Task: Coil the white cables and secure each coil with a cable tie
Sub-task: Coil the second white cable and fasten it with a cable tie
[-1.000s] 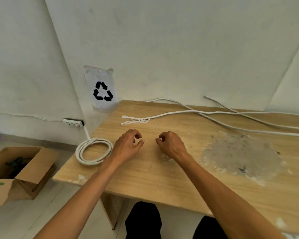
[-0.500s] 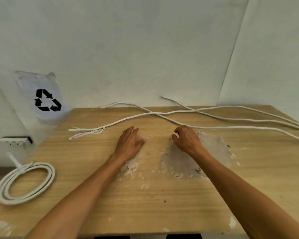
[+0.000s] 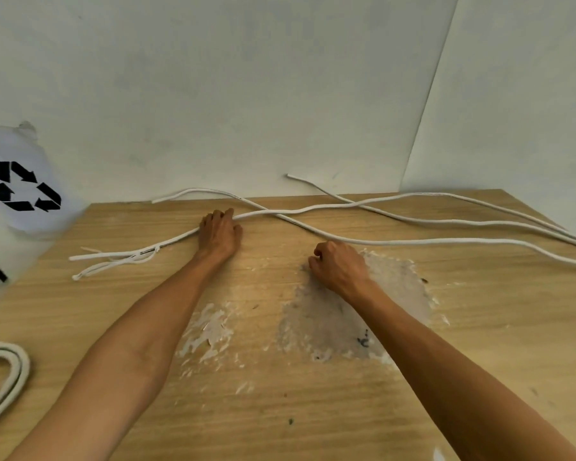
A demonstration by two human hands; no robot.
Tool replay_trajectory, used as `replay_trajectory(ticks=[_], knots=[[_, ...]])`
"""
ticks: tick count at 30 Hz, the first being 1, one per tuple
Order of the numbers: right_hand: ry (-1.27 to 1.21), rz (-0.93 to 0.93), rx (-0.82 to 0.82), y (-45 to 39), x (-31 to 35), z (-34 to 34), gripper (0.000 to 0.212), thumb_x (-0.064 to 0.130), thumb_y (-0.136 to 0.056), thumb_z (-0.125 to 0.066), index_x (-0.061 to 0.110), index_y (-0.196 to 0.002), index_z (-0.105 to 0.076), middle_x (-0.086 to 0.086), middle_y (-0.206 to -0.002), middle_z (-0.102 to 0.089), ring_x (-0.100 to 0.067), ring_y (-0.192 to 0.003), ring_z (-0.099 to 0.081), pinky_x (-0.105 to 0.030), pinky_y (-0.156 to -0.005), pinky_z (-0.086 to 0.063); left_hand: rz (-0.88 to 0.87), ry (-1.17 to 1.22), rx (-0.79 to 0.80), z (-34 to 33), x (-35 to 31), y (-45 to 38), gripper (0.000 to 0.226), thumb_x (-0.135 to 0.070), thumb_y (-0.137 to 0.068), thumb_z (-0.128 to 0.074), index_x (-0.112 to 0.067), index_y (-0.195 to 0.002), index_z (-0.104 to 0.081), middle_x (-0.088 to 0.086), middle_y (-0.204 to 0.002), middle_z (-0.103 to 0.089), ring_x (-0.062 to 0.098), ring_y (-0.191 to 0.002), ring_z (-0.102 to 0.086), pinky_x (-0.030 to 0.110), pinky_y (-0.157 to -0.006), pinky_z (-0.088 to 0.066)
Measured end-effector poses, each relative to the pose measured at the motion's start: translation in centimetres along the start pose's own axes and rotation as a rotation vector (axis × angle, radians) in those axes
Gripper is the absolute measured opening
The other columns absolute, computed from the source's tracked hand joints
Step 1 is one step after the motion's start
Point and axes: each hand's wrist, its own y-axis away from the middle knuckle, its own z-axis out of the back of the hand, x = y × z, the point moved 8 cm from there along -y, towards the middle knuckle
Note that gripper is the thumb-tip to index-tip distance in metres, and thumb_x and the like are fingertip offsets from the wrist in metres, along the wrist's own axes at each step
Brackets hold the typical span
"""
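Observation:
Several long white cables (image 3: 396, 241) lie loose and crossing over the far half of the wooden table (image 3: 280, 410). My left hand (image 3: 220, 231) lies over one white cable (image 3: 273, 211) near its left end, its fingers curled over it. Just left of that hand, a small bundle of thin white cable ties (image 3: 120, 261) lies beside the cable's end. My right hand (image 3: 338, 265) rests on the table with curled fingers and holds nothing, a little short of the nearest cable. A coiled white cable (image 3: 10, 371) lies at the table's near left edge.
Patches of dried white plaster (image 3: 340, 321) mark the table's middle. A white bag with a black recycling symbol (image 3: 24, 191) hangs at the left wall. The wall runs right behind the table's far edge, and the cables trail off to the right.
My left hand reached forward from the bare table onto the cable and its fingers closed over it. My right hand stayed curled near the plaster patch. My view moved closer.

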Motion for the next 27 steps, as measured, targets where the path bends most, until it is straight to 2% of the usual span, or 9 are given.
replay_trajectory(ticks=[3, 6, 13, 16, 18, 21, 23, 25, 27], knots=[[0.056, 0.024, 0.006, 0.0, 0.3, 0.0, 0.035, 0.036, -0.098, -0.051, 0.011, -0.112, -0.07, -0.009, -0.114, -0.064, -0.028, -0.103, -0.063, -0.044, -0.086, -0.056, 0.04, 0.083, -0.013, -0.2, 0.6, -1.2, 0.031, -0.028, -0.098, -0.056, -0.01, -0.122, -0.064, 0.019, -0.123, -0.059, 0.038, -0.117, -0.051, 0.042, -0.101, -0.039], [0.098, 0.052, 0.028, 0.0, 0.7, 0.0, 0.035, 0.037, -0.099, -0.05, 0.011, -0.111, -0.07, -0.008, -0.113, -0.061, -0.027, -0.103, -0.061, -0.041, -0.083, -0.054, 0.004, 0.106, -0.068, 0.4, 0.3, -1.7, 0.02, -0.027, -0.095, -0.063, -0.01, -0.103, -0.072, 0.019, -0.108, -0.064, 0.038, -0.107, -0.055, 0.043, -0.091, -0.043], [0.127, 0.062, 0.055, 0.1, 0.9, 0.4, 0.033, 0.038, -0.098, -0.051, 0.012, -0.11, -0.069, -0.009, -0.113, -0.064, -0.028, -0.101, -0.064, -0.041, -0.082, -0.055, -0.195, -0.017, -0.253, 6.5, -3.1, -2.6, 0.025, -0.033, -0.099, -0.056, -0.014, -0.101, -0.072, 0.01, -0.095, -0.066, 0.032, -0.101, -0.056, 0.041, -0.073, -0.042], [0.119, 0.06, 0.037, 0.2, 1.1, 0.9, 0.036, 0.038, -0.098, -0.051, 0.012, -0.12, -0.065, -0.009, -0.12, -0.062, -0.028, -0.106, -0.062, -0.042, -0.084, -0.054, -0.27, -0.055, -0.273, 10.0, -4.8, -3.5, 0.029, -0.037, -0.1, -0.055, -0.015, -0.098, -0.072, 0.007, -0.091, -0.065, 0.029, -0.098, -0.057, 0.036, -0.069, -0.036], [0.091, 0.067, -0.062, 0.0, 1.4, 2.3, 0.038, 0.038, -0.099, -0.051, 0.011, -0.125, -0.061, -0.009, -0.122, -0.059, -0.029, -0.11, -0.059, -0.042, -0.083, -0.053, -0.307, -0.042, -0.287, 12.3, -5.8, -3.6, 0.032, -0.044, -0.099, -0.055, -0.017, -0.094, -0.072, 0.003, -0.086, -0.064, 0.026, -0.093, -0.059, 0.034, -0.068, -0.033], [0.05, 0.098, -0.298, -1.0, 2.7, 6.6, 0.044, 0.037, -0.099, -0.052, 0.011, -0.135, -0.051, -0.01, -0.131, -0.051, -0.03, -0.119, -0.052, -0.041, -0.082, -0.051, -0.339, 0.006, -0.292, 15.7, -7.1, -3.2, 0.037, -0.053, -0.096, -0.056, -0.021, -0.085, -0.07, -0.007, -0.075, -0.058, 0.022, -0.082, -0.06, 0.033, -0.068, -0.031], [0.042, 0.153, -0.437, -1.9, 4.5, 9.9, 0.054, 0.036, -0.099, -0.055, 0.011, -0.145, -0.039, -0.014, -0.142, -0.043, -0.033, -0.125, -0.045, -0.044, -0.089, -0.05, -0.354, 0.018, -0.278, 17.8, -8.1, -2.6, 0.038, -0.056, -0.094, -0.057, -0.022, -0.081, -0.068, -0.008, -0.072, -0.057, 0.021, -0.078, -0.059, 0.033, -0.069, -0.033], [0.014, 0.209, -0.501, -2.8, 6.7, 12.5, 0.064, 0.034, -0.098, -0.057, 0.012, -0.151, -0.03, -0.016, -0.152, -0.034, -0.034, -0.134, -0.038, -0.047, -0.1, -0.045, -0.37, 0.037, -0.267, 20.2, -9.2, -1.5, 0.039, -0.057, -0.093, -0.057, -0.022, -0.079, -0.067, -0.008, -0.071, -0.059, 0.019, -0.075, -0.058, 0.033, -0.071, -0.036], [0.016, 0.245, -0.536, -3.7, 8.7, 14.2, 0.065, 0.035, -0.098, -0.057, 0.012, -0.152, -0.029, -0.016, -0.154, -0.033, -0.034, -0.14, -0.034, -0.049, -0.109, -0.037, -0.386, 0.058, -0.247, 22.4, -10.4, -0.3, 0.039, -0.058, -0.093, -0.058, -0.023, -0.079, -0.068, -0.009, -0.069, -0.06, 0.016, -0.073, -0.057, 0.032, -0.07, -0.036]])
